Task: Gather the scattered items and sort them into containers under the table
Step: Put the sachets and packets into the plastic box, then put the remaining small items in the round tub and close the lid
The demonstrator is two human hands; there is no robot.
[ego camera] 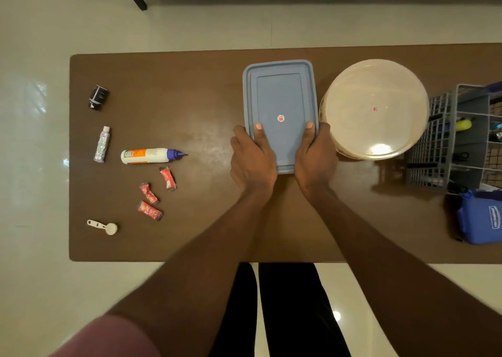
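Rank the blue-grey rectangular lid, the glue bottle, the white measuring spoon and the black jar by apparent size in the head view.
1. Blue-grey rectangular lid
2. Glue bottle
3 and 4. White measuring spoon and black jar look too alike to rank.

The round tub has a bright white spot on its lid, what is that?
Head view: the spot is lamp glare on the round tub's shiny lid; a second glare shows on the floor tiles; the table edges bow from wide-angle distortion.
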